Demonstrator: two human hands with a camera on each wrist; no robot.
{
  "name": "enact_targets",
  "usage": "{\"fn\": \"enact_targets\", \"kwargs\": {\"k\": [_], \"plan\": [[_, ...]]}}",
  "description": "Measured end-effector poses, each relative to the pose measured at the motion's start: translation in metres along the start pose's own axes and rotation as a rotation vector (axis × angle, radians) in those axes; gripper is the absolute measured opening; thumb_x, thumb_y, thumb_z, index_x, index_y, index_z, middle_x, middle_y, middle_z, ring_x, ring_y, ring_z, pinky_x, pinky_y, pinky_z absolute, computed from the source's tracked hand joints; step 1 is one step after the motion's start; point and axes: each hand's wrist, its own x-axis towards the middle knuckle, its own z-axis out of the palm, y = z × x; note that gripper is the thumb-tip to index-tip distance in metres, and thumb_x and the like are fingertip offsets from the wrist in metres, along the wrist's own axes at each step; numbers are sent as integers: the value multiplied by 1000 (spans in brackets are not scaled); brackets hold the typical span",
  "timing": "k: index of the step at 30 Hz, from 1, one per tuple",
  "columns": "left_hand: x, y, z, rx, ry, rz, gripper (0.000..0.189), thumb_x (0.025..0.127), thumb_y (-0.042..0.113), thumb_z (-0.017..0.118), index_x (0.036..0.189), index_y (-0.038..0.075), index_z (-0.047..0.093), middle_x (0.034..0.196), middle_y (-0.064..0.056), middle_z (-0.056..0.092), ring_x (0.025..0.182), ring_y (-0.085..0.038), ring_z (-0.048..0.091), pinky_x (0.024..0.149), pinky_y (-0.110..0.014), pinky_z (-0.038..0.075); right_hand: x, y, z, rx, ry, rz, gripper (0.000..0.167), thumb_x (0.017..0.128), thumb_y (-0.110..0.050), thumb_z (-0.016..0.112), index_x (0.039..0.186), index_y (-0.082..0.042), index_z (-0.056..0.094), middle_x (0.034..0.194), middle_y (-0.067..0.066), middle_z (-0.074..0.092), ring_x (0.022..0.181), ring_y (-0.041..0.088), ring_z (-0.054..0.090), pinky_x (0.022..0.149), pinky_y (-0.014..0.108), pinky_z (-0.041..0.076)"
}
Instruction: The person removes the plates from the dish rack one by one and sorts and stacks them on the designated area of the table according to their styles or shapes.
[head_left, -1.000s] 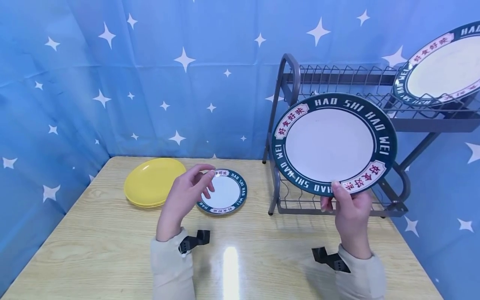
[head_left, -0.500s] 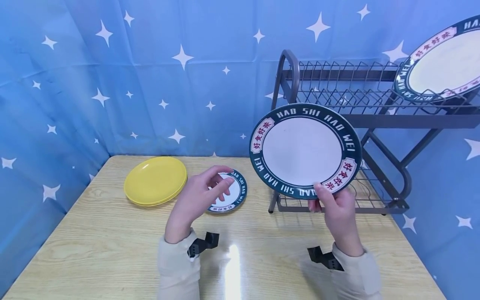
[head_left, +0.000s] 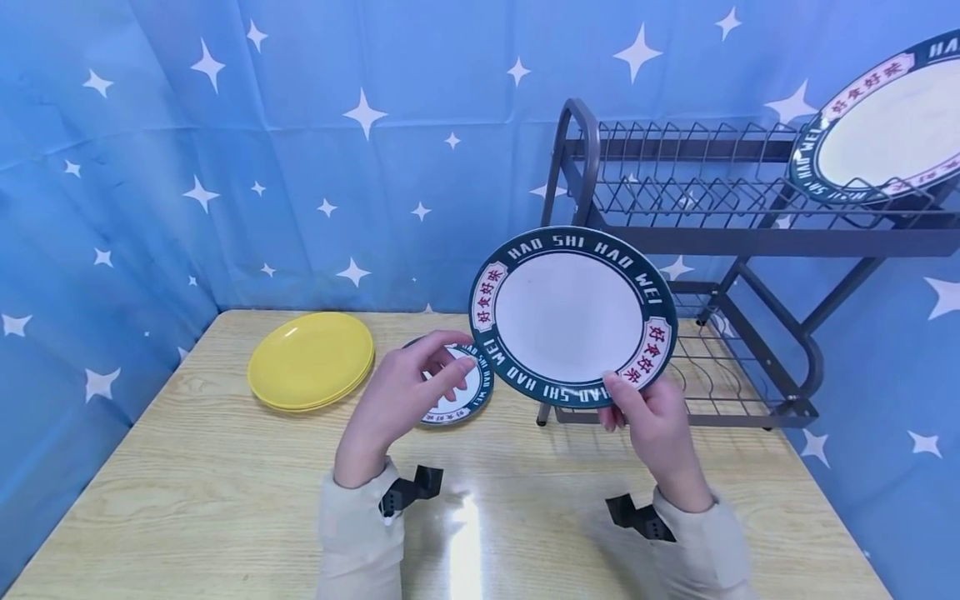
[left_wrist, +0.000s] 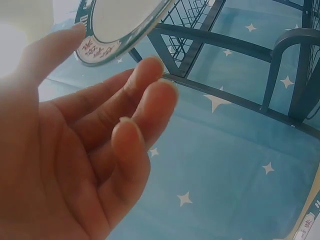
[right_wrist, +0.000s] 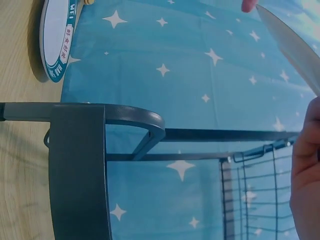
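My right hand [head_left: 660,429] grips a round white plate [head_left: 570,317] with a dark green lettered rim, thumb on the face near its lower right edge. The plate is tilted up, its face toward the head camera. My left hand [head_left: 408,392] is raised beside it, fingers loosely bent and holding nothing, a fingertip right at the plate's left rim. Below my left hand, a smaller plate [head_left: 450,408] of the same pattern lies on the table, partly hidden. In the right wrist view the held plate [right_wrist: 290,45] shows nearly edge-on above my right hand [right_wrist: 306,175].
Yellow plates [head_left: 311,362] lie stacked at the table's back left. A grey two-tier dish rack [head_left: 757,242] stands at the back right, with another green-rimmed plate [head_left: 892,125] in its upper tier. A blue starred curtain [head_left: 262,167] hangs behind the wooden table [head_left: 187,500].
My right hand has carried the plate left and slightly down, away from the front of the rack. My left hand has shifted right, toward the plate.
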Motion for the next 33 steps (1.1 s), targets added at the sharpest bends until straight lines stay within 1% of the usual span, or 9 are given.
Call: {"fn": "enact_targets", "kwargs": {"k": [3,6,9,13,16,20,26,30,33], "plan": [[1,1,1,0,6,-1,43,83,58,47,116,31,54,73,10,59,60,-10,58,51,-31,45,0,0,2,3,-24,-15,7,89,9,41,92,7,46,57,7,51,43,16,46,38,26,38],[1,1,1,4,16,-6,42,83,59,47,113,30,55,70,10,58,59,-9,56,51,-31,44,0,-1,4,-39,-48,16,7,90,7,41,92,5,47,57,5,51,44,15,46,39,26,39],[1,1,1,15,38,-7,38,83,59,46,103,28,57,64,8,57,57,-10,53,48,-30,42,1,-3,6,-82,-68,68,8,91,3,41,97,2,46,59,4,52,46,15,47,40,27,40],[1,-1,1,20,61,-3,35,83,58,47,89,26,58,61,7,55,55,-11,51,46,-30,40,2,-2,8,-81,-105,79,10,92,2,41,100,1,47,60,4,52,46,15,47,40,27,40],[1,-2,0,2,51,0,33,82,57,49,90,26,58,62,7,55,56,-11,51,46,-29,39,2,1,10,-57,-130,66,9,92,3,40,97,2,48,58,4,52,45,15,46,39,28,40],[0,-2,-1,-38,38,-7,34,83,55,50,96,24,58,62,4,55,55,-13,50,46,-29,40,1,6,13,-22,-157,85,9,92,2,40,98,2,47,59,4,53,45,15,46,38,29,40],[-2,-4,-5,-130,88,-7,33,86,49,49,102,21,58,65,2,58,54,-16,52,47,-30,45,1,9,17,-14,-190,124,13,93,0,40,104,-1,46,62,4,55,46,17,48,39,32,40],[-3,-3,-6,-174,107,-54,31,87,45,50,104,21,58,66,-1,58,53,-17,52,50,-32,47,1,12,20,-12,-199,157,13,93,-2,42,106,-3,46,62,6,56,46,19,48,40,30,41],[-5,5,-8,-191,113,-86,28,89,38,51,105,16,58,66,-3,57,53,-19,53,52,-33,48,0,14,21,0,-198,183,16,93,-3,44,109,-3,45,64,7,56,47,20,49,40,29,42]]}}
